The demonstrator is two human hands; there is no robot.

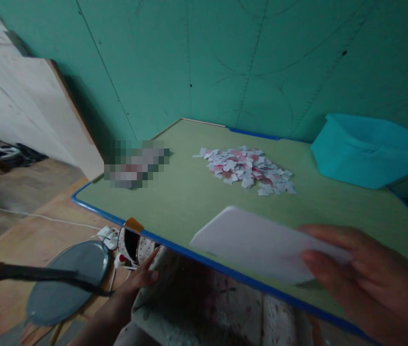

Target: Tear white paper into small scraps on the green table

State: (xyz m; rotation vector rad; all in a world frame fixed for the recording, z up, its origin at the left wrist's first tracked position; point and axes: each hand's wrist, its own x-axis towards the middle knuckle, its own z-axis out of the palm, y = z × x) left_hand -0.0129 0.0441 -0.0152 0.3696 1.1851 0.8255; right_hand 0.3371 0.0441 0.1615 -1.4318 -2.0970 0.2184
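My right hand grips a flat white sheet by its right end, thumb on top. It holds the sheet just above the near edge of a green table with a blue rim. A heap of small white and pink paper scraps lies in the middle of the table, beyond the sheet. My left hand is below the table edge, fingers resting on a pale patterned cloth over my lap.
A teal plastic tub stands at the table's right back. A blurred object lies at the left back. Left of the table are a grey round stool, a white cable, a small patterned thing and wooden floor.
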